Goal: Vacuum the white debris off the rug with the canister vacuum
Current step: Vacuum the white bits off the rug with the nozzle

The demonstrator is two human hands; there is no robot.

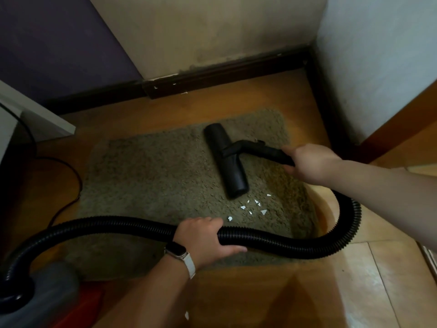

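A shaggy olive rug (146, 176) lies on the wooden floor. Several small white scraps of debris (253, 208) sit on its near right part. The black floor nozzle (225, 162) rests on the rug just beyond the scraps, its near end almost touching them. My right hand (307, 163) grips the black wand (262, 150) behind the nozzle. My left hand (203, 237), with a watch on its wrist, is closed around the ribbed black hose (283, 241), which loops round to the grey and red canister (54, 294) at the bottom left.
Walls with a dark skirting board (224, 72) close off the corner behind the rug. A black cable (71, 181) runs across the floor left of the rug, by a white furniture edge (40, 117). One white scrap (186, 315) lies on the bare floor near me.
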